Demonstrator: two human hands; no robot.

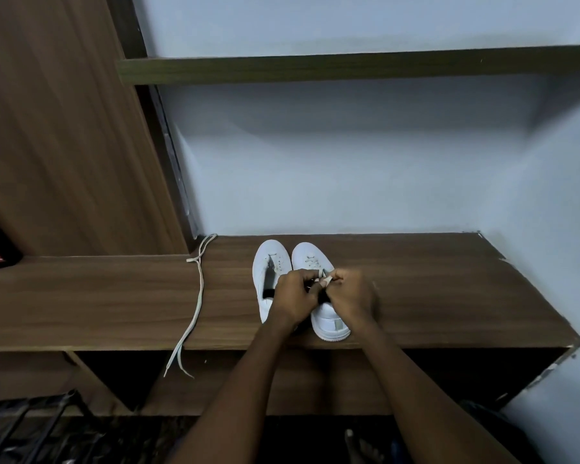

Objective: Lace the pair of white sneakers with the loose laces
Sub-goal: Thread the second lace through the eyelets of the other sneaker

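Centre frame on the table [432,296]: left hand [292,296] and right hand [352,296] curled over the right sneaker [329,321], apparently pinching its lace [326,279]; left sneaker [268,262] touching alongside; loose lace [195,309] lower left.

Two sneakers [270,279] [329,316], two laces [195,306] [325,279], two hands [293,296] [352,294].

Two sneakers sit side by side on the wooden shelf [416,296], touching, toes toward its back edge and heels near its front edge. The left sneaker [269,262] lies just left of the right sneaker [329,321]. Both hands meet over the right sneaker: the left hand [293,296] beside the right hand [352,296], with a lace end [326,280] between them. Well to the left, a loose lace [198,296] runs from the back edge across the shelf and hangs over the front edge.
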